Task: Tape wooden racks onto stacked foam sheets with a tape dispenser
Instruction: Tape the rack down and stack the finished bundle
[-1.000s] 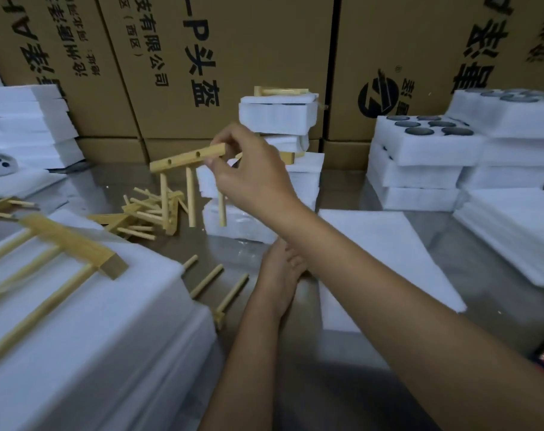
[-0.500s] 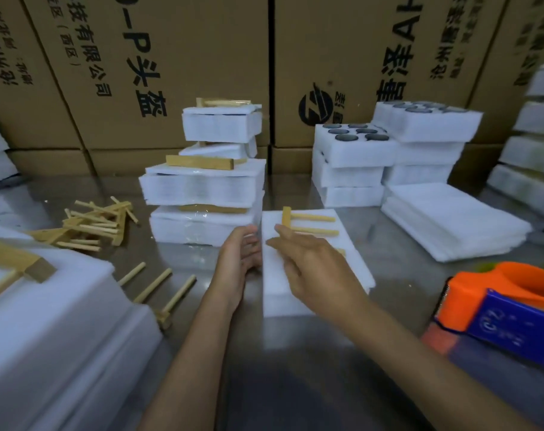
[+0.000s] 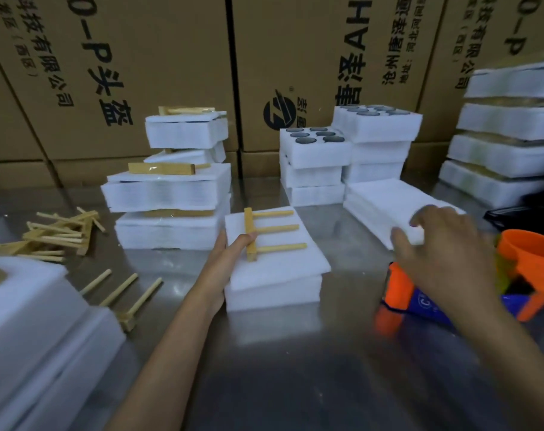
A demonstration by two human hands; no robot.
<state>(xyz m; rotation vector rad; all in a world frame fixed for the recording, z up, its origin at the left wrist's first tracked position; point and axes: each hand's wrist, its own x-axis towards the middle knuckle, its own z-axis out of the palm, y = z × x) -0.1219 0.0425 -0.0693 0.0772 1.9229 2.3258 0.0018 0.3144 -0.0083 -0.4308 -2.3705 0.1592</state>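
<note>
Nearest, at right: right hand [image 3: 444,244], blurred, fingers spread and empty, above an orange-and-blue tape dispenser [image 3: 519,275] on the steel table [image 3: 295,368]. Centre: left hand [image 3: 230,256] gripping the edge of stacked white foam sheets [image 3: 280,275], thumb pressing a pale wooden rack [image 3: 264,231], three pegs pointing right, flat on top. Beyond: taped foam bundles [image 3: 171,194], loose racks [image 3: 59,234], cardboard boxes [image 3: 140,57].

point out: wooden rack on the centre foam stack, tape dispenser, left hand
wooden rack [image 3: 249,234], head view, crossbar.
tape dispenser [image 3: 541,262], head view, orange handle.
left hand [image 3: 225,259], head view, back of the hand.
</note>
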